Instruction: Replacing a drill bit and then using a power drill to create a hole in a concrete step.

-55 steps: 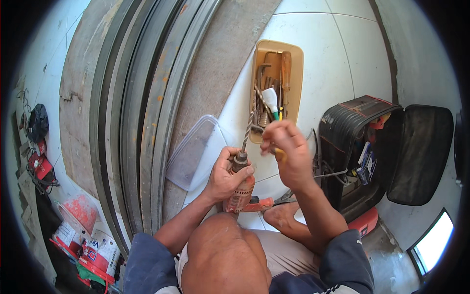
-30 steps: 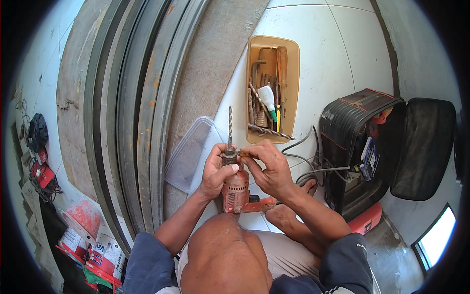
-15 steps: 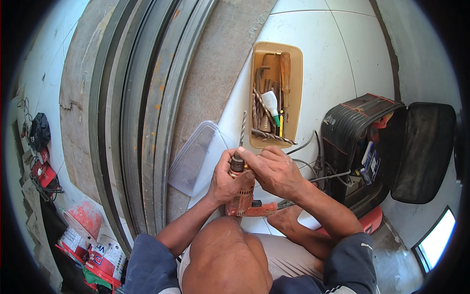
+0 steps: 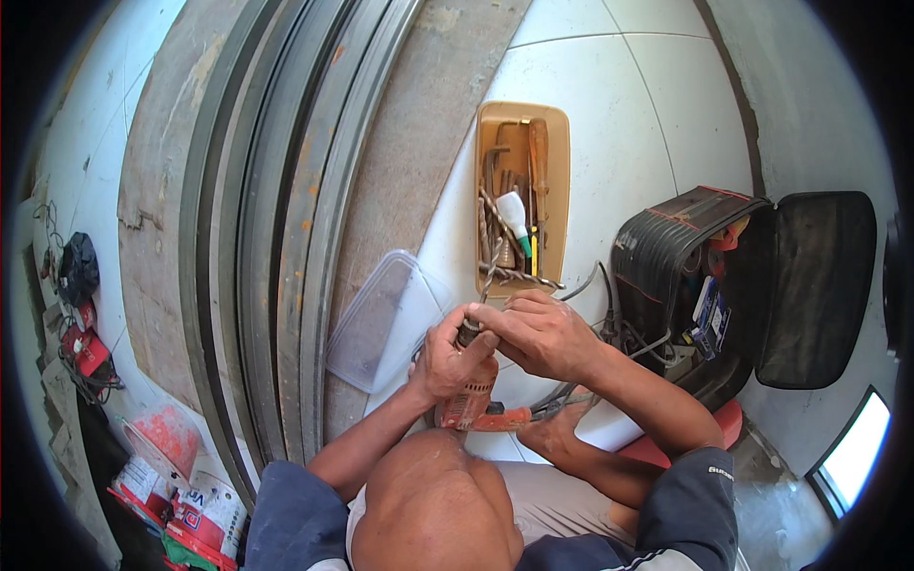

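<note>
My left hand (image 4: 443,354) is closed around the upper part of a worn red power drill (image 4: 468,404), just below a fitted spiral drill bit (image 4: 490,276) pointing up. My right hand (image 4: 543,335) reaches across to the chuck (image 4: 467,330), fingers bent and pressed there; what is inside its grip is hidden. Just beyond sits a tan plastic box (image 4: 561,171) holding a wooden-handled tool (image 4: 538,162), several drill bits, hex keys and a white bottle with a green tip (image 4: 510,211). Beside my left hand lies a clear plastic lid (image 4: 371,314).
Long steel channels (image 4: 286,190) lie on boards (image 4: 152,219) at left, with buckets (image 4: 205,519) and cables beyond. At right are an open black tool bag (image 4: 666,247), power cord (image 4: 605,295), a wall (image 4: 809,114) and a bright screen-like panel (image 4: 852,452). My bare foot (image 4: 547,433) rests near the drill.
My right hand has come in from near the tool box onto the drill chuck, its fingers now further over the top. The drill and bit have tilted slightly to the right.
</note>
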A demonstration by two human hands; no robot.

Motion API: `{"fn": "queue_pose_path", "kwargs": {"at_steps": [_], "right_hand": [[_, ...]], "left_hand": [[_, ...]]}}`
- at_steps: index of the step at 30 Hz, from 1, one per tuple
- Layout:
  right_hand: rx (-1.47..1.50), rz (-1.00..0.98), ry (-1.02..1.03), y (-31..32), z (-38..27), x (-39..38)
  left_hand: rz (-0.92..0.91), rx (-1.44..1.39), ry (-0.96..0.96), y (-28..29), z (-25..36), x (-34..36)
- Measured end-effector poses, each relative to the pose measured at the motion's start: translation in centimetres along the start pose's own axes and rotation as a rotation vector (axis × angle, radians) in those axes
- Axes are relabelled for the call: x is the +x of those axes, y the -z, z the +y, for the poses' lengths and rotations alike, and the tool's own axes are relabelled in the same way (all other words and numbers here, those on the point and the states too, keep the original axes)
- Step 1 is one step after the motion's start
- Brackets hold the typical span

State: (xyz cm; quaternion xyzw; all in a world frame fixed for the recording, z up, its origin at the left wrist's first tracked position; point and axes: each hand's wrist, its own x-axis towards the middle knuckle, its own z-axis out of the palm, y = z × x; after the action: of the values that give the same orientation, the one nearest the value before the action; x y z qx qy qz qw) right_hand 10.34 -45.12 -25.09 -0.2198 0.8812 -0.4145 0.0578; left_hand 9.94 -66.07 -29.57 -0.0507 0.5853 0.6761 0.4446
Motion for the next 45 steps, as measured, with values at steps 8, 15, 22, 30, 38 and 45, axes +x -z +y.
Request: {"fn": "queue_pose_path", "kwargs": {"at_steps": [8, 15, 22, 30, 38, 45], "right_hand": [[0.272, -0.094, 0.133, 2.2, -1.4, 2.7], [0.226, -0.116, 0.338, -2.0, -1.6, 2.7], [0.305, -0.245, 0.332, -1.7, -2.9, 3.5], [0.255, -0.138, 0.228, -3.0, -2.5, 3.9], [0.316, -0.124, -0.01, -3.1, -1.6, 4.3], [0.292, 0.046, -0.122, -4.5, -2.1, 3.5]], "left_hand": [[-0.028, 0.399, -0.332, 0.4, -2.4, 1.3], [-0.111, 0.642, -0.614, 0.6, -4.3, 1.3], [-0.12, 0.344, -0.488, 1.3, -3.7, -0.8], [-0.136, -0.029, -0.333, 1.2, -3.2, 0.8], [-0.143, -0.36, -0.197, 3.8, -2.2, -4.5], [-0.144, -0.645, -0.077, 0.6, -2.3, 0.1]]}}
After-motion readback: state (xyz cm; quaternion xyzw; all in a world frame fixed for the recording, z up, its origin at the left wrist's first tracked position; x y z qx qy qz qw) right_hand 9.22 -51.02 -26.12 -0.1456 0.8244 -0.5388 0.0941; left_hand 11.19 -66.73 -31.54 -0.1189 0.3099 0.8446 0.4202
